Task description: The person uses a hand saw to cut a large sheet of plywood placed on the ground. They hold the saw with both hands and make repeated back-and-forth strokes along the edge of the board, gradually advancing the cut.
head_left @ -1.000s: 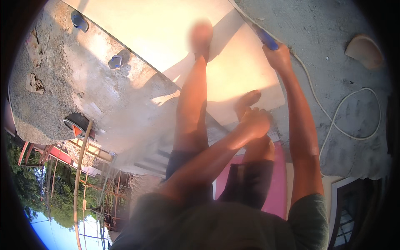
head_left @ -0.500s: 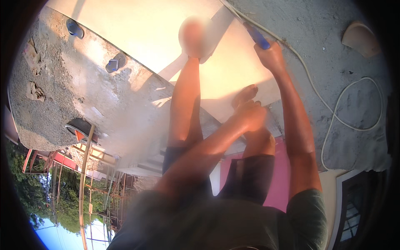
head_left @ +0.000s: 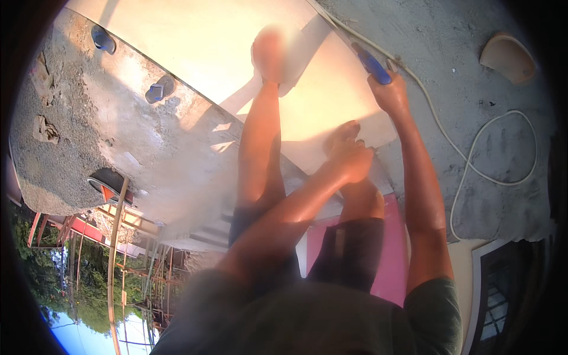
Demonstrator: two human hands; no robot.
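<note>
My right hand is wrapped round the blue handle of what looks like a handsaw, at the right edge of a pale board. Its blade is seen nearly edge-on and is hard to make out. A broad grey shadow falls across the board to its left. Over my right ankle, my left hand is closed, its fingers curled; whatever lies inside them is hidden. Both bare feet rest on the board, the left foot farther forward and blurred, the right foot closer in.
A white cable runs beside the board and loops on the grey ground at right, near a curved tan piece. Two flip-flops lie left of the board. Farther left are gravel and a dark pan.
My right hand and the blue-handled handsaw have drawn back toward me and slightly right, along the board's edge. My left hand stays at the ankle. The whole view has shifted slightly.
</note>
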